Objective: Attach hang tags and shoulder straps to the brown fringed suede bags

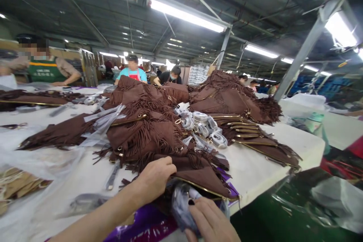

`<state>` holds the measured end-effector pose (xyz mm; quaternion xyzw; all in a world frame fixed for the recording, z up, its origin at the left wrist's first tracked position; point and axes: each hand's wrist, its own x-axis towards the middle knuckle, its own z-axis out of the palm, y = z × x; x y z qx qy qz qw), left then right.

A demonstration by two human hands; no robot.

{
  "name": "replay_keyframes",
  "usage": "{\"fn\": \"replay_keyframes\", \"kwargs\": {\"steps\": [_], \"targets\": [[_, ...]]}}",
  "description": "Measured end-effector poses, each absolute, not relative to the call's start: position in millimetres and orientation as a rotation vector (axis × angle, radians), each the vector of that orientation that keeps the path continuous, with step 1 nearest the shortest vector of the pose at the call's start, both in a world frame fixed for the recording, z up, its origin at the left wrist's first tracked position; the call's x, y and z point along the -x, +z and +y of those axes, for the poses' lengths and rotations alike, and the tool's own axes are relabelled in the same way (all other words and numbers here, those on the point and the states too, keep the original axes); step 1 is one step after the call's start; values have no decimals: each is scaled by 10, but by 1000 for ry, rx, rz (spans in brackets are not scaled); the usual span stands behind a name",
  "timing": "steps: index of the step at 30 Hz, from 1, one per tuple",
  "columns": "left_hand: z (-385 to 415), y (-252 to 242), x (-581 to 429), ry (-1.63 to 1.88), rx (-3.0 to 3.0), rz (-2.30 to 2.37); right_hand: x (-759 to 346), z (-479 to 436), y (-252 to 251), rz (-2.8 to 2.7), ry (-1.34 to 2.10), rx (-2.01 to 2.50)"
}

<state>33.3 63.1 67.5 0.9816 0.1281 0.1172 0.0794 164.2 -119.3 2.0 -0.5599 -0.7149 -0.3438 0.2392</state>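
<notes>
A brown fringed suede bag (198,176) with a gold zip edge lies at the near end of a heap of the same bags. My left hand (154,179) grips its near edge with the fingers curled over it. My right hand (211,221) is below, with its fingers pressed on a small clear plastic packet (181,204) holding something pale, just under the bag's opening.
Piles of brown fringed bags (227,96) and a cluster of wrapped straps (202,124) cover the white table (255,170). Tan pieces in plastic (17,185) lie at the left. Other people work at the far end. The table's edge drops to a green floor (269,219) on the right.
</notes>
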Motion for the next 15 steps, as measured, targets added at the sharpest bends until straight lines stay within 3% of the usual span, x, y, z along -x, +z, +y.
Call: {"fn": "replay_keyframes", "kwargs": {"steps": [5, 10, 15], "targets": [[520, 582, -347, 431, -2969, 298, -1681, -814, -143, -1672, -852, 1851], [497, 258, -244, 349, -2992, 284, -1723, -836, -348, -1759, -790, 1763], [567, 150, -133, 278, -3083, 216, -1801, -1043, -222, -1895, -849, 1625]]}}
